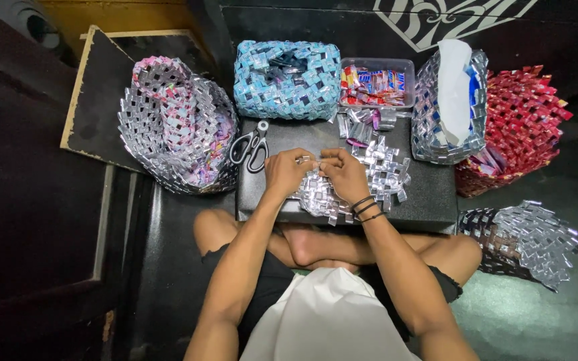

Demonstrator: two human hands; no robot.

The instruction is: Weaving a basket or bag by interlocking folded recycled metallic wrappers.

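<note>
While the silver woven piece (pixel 369 177) lies on the black board (pixel 429 200) over the person's lap, the left hand (pixel 287 172) and right hand (pixel 344 174) both pinch its near edge, fingers closed on a small folded strip. It looks like a weaving step; next, the strip needs a careful push into a gap. Scissors (pixel 251 146) lie just beside.

Black board (pixel 429 194), laid flat beneath both hands: bears a silver woven foil piece (pixel 382 175) under and just right of the hands, black-handled scissors (pixel 251 147) just left of them, and loose folded foil strips (pixel 362 126) just beyond them, near the far edge.
</note>
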